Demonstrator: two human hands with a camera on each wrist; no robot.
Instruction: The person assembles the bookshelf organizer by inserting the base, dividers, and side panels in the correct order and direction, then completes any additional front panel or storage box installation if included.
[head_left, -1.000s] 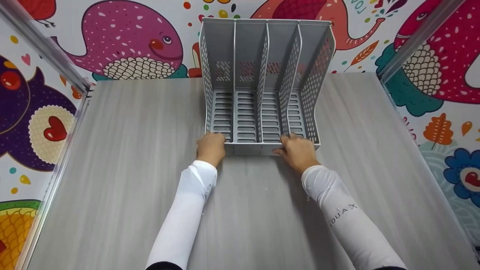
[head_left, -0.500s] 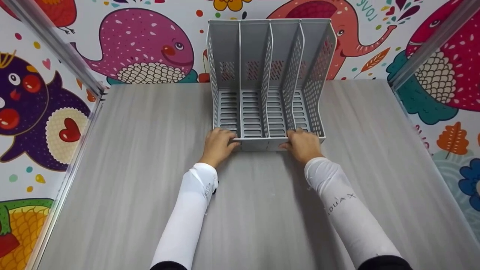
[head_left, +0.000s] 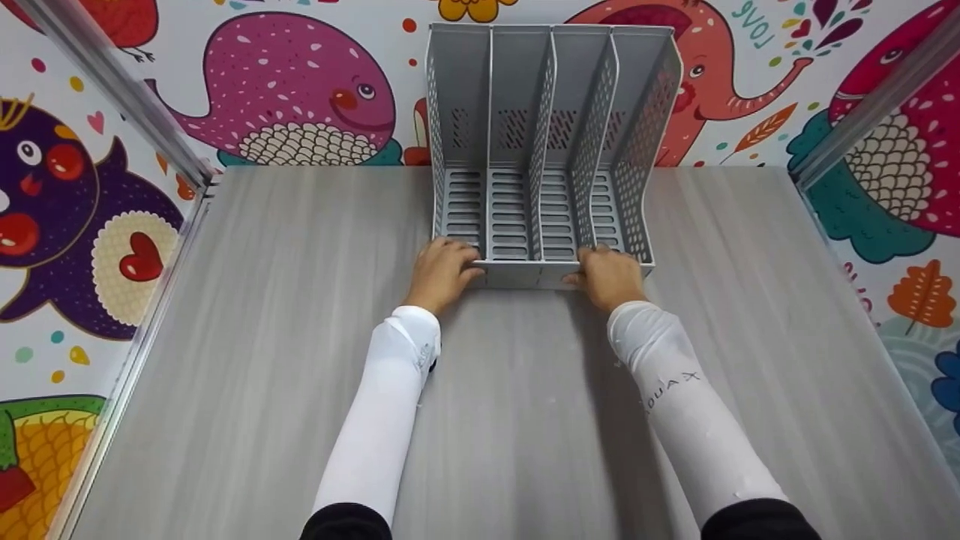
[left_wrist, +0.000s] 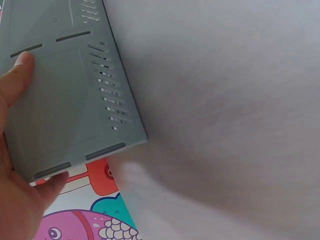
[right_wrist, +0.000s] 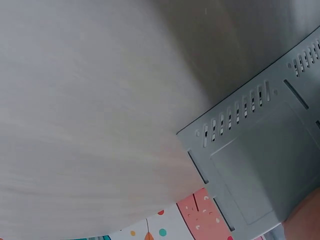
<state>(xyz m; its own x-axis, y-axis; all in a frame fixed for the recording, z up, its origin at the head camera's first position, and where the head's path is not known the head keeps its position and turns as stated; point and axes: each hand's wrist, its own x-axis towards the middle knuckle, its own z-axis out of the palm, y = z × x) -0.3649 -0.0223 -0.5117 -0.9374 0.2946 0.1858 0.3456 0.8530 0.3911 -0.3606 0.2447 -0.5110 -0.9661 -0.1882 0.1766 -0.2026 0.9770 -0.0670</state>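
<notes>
A grey plastic file organizer (head_left: 518,90) with several upright compartments stands at the back of the table, open side towards me. Its sides and dividers are perforated and its floor is slotted. At the front left corner my left hand (head_left: 441,274) grips the low front edge, fingers over the rim and thumb on the front panel. My right hand (head_left: 611,277) holds the same edge near the front right corner, thumb against the panel. The left wrist view shows the left thumb (left_wrist: 22,67) on the slotted front panel (left_wrist: 60,110). Only a sliver of the right hand (right_wrist: 305,215) shows in the right wrist view.
The grey wood-grain table (head_left: 517,420) reaches back to a wall printed with cartoon animals (head_left: 300,82). Metal frame posts (head_left: 120,97) rise at the rear corners. Behind the organizer, its back is close to the wall.
The organizer has slid back towards the wall, with both hands on it. My left hand has shifted its hold, so its thumb now shows on the front panel.
</notes>
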